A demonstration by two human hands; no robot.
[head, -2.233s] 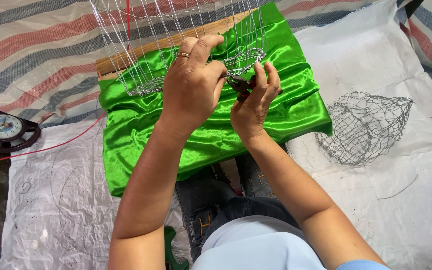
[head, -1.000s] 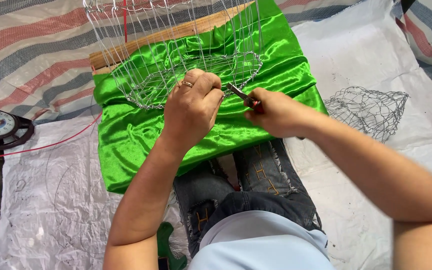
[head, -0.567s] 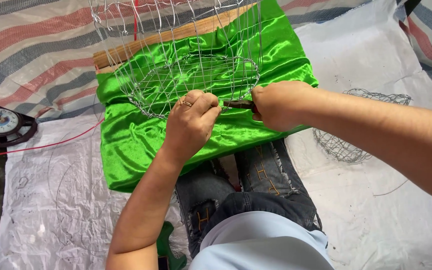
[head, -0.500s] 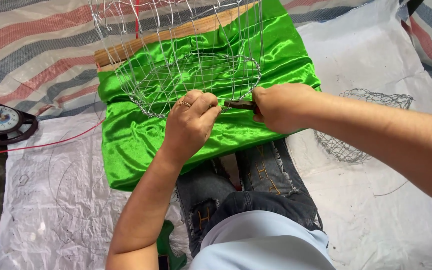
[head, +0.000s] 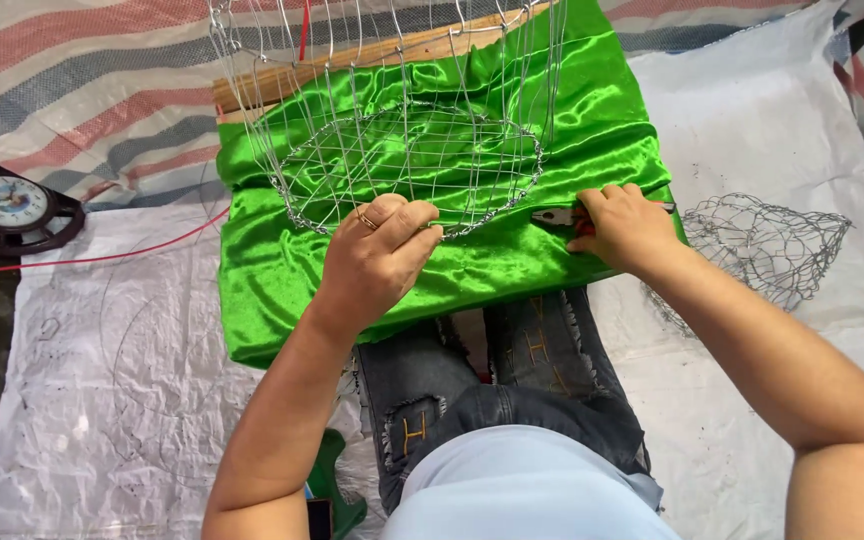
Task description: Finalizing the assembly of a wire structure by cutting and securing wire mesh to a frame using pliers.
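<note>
A silver wire basket frame (head: 407, 150) stands on a shiny green satin cloth (head: 472, 270) that covers a wooden board (head: 282, 85). My left hand (head: 377, 255), with a ring on one finger, grips the near rim of the wire basket. My right hand (head: 624, 225) rests on the cloth at the basket's right side and holds small pliers (head: 555, 217) with red handles, their jaws pointing at the rim. My knees in jeans (head: 512, 365) show just below the cloth.
A second, crumpled wire mesh basket (head: 767, 245) lies on the white woven sheet (head: 102, 380) at the right. A round clock (head: 7, 205) in a black frame sits at the far left, with a red cord (head: 102, 258) running from it. Striped fabric (head: 82, 80) lies behind.
My right hand with the pliers has slid right and down onto the cloth, away from my left hand. The wire basket has tipped lower toward the cloth; my left hand stays on its rim.
</note>
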